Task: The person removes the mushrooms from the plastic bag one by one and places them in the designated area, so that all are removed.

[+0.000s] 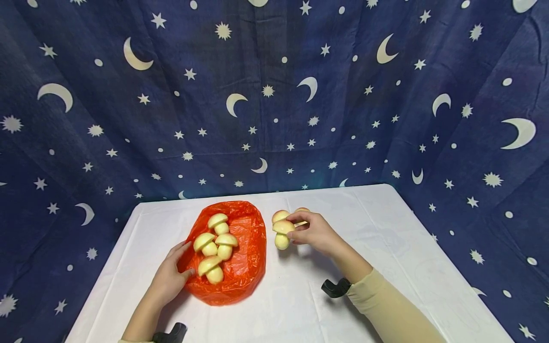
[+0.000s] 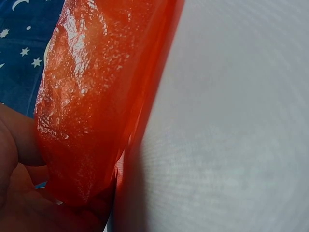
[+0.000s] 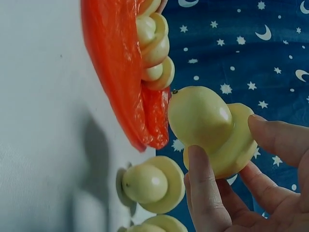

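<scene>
My right hand [image 1: 315, 234] grips a toy mushroom [image 1: 281, 227] with a pale yellow stem and a reddish-yellow cap. In the right wrist view the held mushroom [image 3: 207, 128] is raised off the table between thumb and fingers. Two similar mushrooms stand behind it; one mushroom [image 1: 279, 216] is at the left, while the other mushroom [image 1: 302, 210] is partly covered by the hand. On the left lies an opened red plastic bag [image 1: 250, 257], its rim spread wide, with several mushrooms [image 1: 218, 245] inside. My left hand [image 1: 168, 276] holds the bag's left rim, thumb over the edge.
A white cloth covers the table [image 1: 386, 267]. Around its back and sides hangs a dark blue curtain [image 1: 274, 119] with moons and stars. Black wrist mounts [image 1: 336, 288] project from both forearms near the tabletop.
</scene>
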Demonstrator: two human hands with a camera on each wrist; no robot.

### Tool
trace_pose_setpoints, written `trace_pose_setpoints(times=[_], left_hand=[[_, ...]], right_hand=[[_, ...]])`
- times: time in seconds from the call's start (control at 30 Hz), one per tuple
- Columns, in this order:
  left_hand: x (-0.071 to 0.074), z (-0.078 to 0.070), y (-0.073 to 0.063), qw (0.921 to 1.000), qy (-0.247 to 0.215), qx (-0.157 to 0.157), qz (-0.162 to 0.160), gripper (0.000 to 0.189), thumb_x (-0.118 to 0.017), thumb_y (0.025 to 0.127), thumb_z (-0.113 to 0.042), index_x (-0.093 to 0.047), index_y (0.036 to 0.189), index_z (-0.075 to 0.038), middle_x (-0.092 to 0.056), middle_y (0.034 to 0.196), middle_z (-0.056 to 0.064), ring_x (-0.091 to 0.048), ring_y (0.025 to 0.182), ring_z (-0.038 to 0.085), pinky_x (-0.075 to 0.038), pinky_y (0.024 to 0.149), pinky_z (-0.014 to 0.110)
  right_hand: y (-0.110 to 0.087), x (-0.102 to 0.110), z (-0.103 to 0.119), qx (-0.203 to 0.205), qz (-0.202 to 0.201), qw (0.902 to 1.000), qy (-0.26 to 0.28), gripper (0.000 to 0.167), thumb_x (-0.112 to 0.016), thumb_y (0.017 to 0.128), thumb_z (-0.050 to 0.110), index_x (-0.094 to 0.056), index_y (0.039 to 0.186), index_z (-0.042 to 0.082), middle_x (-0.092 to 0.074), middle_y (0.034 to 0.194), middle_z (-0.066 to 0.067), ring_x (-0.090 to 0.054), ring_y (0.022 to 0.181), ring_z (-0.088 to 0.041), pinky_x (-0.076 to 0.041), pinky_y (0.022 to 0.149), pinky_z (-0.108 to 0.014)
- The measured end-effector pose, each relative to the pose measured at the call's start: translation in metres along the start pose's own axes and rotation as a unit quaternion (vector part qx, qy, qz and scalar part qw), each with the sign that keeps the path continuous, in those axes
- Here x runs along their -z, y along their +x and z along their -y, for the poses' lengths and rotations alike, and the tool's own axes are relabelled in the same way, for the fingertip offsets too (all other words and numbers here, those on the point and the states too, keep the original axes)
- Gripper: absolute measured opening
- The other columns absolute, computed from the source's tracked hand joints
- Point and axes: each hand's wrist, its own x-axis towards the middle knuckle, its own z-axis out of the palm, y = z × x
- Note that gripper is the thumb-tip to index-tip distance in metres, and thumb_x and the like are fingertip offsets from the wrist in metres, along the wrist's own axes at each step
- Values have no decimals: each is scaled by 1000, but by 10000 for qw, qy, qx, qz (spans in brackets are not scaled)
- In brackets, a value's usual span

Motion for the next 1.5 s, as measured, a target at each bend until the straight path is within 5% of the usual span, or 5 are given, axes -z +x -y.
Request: trace_pose_setpoints(times=[0.37,1.5], left_hand=[[-1,0,1,9999,57,-80,-36,77,-70,95,1,-38,165,-1,-27,175,23,-24,162,52,-22,130,71],[-1,-1,-1,10000,2,-7,-35,77,-70,95,2,-38,165,-2,-27,175,23,-23,163,52,-23,130,70]], right_hand=[[-6,25,-12,-241,-40,9993,-283,51,-81,88,1,-66,135,-7,-66,131,-26,-71,98,-18,-70,82,-41],[-15,88,-40,-695,-149,9958,-579,55,-81,89,6,-63,139,-7,-61,141,-29,-72,97,-17,-69,86,-39]])
